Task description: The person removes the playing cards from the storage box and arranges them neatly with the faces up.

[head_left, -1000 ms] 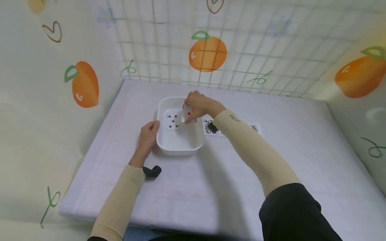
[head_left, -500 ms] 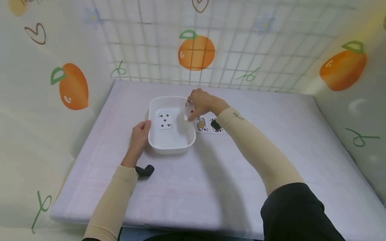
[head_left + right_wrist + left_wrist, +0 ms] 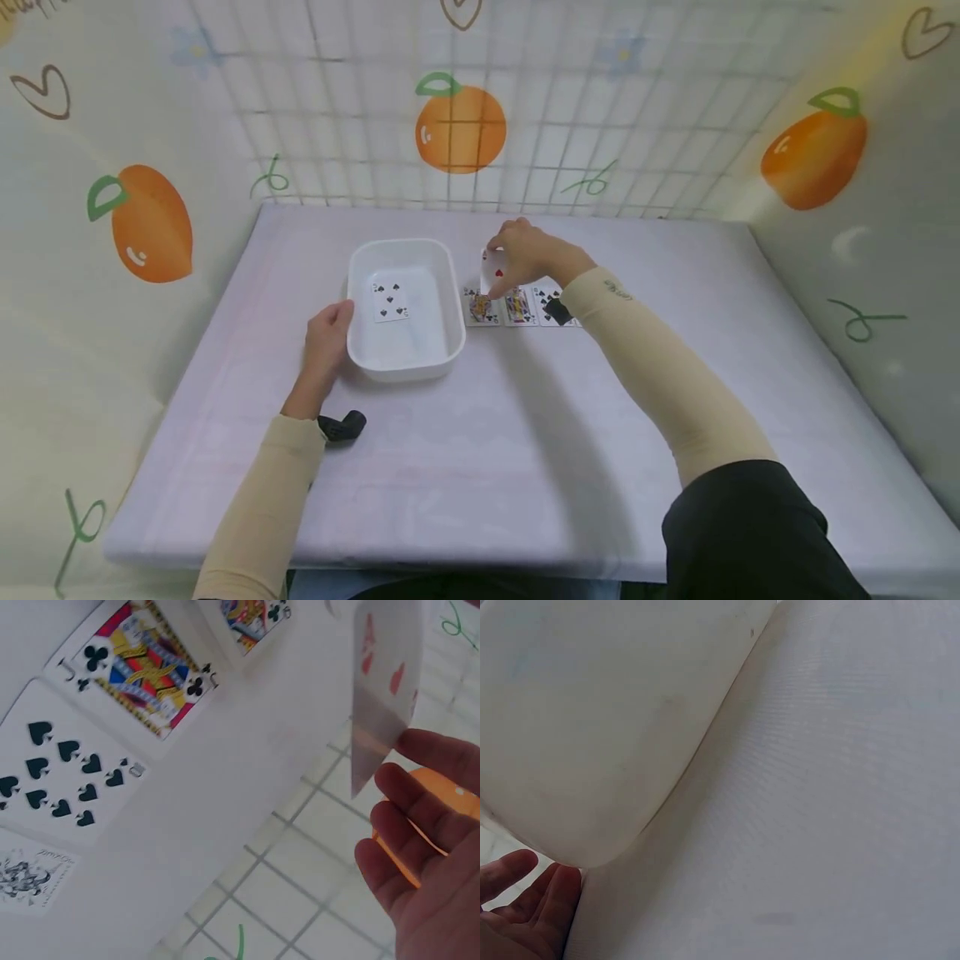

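Note:
A white plastic basin (image 3: 405,354) stands left of the table's middle, with a five of spades card (image 3: 390,297) lying face up inside. My left hand (image 3: 326,340) grips its left rim; the left wrist view has the fingers (image 3: 559,900) at the basin's corner. Just beyond the basin's right side, my right hand (image 3: 528,254) pinches a red hearts playing card (image 3: 493,271) by its edges, raised above the table. Below it lies a row of face-up cards: a queen of clubs (image 3: 482,308), a jack of clubs (image 3: 146,671), a ten of spades (image 3: 64,765) and a joker (image 3: 26,877).
A white cloth covers the table (image 3: 465,467). Cloth walls with printed oranges (image 3: 461,129) and a wire grid (image 3: 600,108) close in the back and sides. Black wrist cameras (image 3: 342,427) are worn under both forearms' beige sleeves (image 3: 660,367).
My right hand has carried the hearts card rightward, from over the basin to above the row of cards. The left hand keeps its place on the basin. The head view has shifted to the right.

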### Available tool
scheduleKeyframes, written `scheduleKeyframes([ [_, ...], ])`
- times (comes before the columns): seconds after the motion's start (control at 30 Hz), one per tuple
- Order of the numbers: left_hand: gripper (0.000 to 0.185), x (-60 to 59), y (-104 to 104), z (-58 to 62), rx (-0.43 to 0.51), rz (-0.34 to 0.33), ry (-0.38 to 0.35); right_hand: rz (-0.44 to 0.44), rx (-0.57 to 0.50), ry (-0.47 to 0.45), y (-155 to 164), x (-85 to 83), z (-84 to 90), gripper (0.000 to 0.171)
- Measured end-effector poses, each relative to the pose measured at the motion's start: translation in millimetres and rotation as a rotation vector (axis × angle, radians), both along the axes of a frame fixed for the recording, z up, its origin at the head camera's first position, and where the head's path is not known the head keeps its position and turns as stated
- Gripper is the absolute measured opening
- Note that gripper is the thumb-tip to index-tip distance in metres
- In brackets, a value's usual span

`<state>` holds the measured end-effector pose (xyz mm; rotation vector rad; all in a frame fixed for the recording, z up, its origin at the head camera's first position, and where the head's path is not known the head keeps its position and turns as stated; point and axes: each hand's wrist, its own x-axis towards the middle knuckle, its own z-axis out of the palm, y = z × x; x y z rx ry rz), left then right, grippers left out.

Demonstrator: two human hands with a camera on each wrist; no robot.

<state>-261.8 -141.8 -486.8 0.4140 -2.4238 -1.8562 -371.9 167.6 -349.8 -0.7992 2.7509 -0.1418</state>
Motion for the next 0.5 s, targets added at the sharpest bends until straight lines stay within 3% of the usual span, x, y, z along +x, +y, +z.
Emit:
scheduleKeyframes([
  [0.27,0.064,0.9,-1,-5.7,0.028,-0.005,-0.015,-0.015,0.007,0.007,24,-0.1,-7.9,0.085],
  [0.5,0.064,0.0,-2,-2.0,-0.004,-0.019,0.005,-0.056,0.012,0.007,44,3.2,-7.5,0.085],
])
